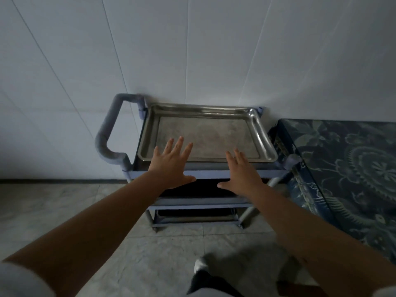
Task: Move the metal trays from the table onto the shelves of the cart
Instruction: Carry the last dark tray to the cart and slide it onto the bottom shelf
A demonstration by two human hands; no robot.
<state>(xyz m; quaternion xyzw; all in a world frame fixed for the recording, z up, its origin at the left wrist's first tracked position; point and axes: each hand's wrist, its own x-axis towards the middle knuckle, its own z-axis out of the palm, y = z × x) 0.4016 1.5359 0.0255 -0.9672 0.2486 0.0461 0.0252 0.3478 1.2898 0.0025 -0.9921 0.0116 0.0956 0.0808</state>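
A shiny metal tray lies flat on the top shelf of a blue three-shelf cart that stands against the wall. My left hand hovers over the tray's near left rim with its fingers spread and straight, holding nothing. Over the near right rim my right hand is spread the same way, empty. Whether either hand touches the tray cannot be told. On the bottom shelf the edge of another metal tray shows. The middle shelf lies in shadow.
The cart's padded handle sticks out on the left. A table with a dark blue patterned cloth stands right against the cart's right side. White wall panels rise behind; pale floor tiles lie below, with my legs at the bottom.
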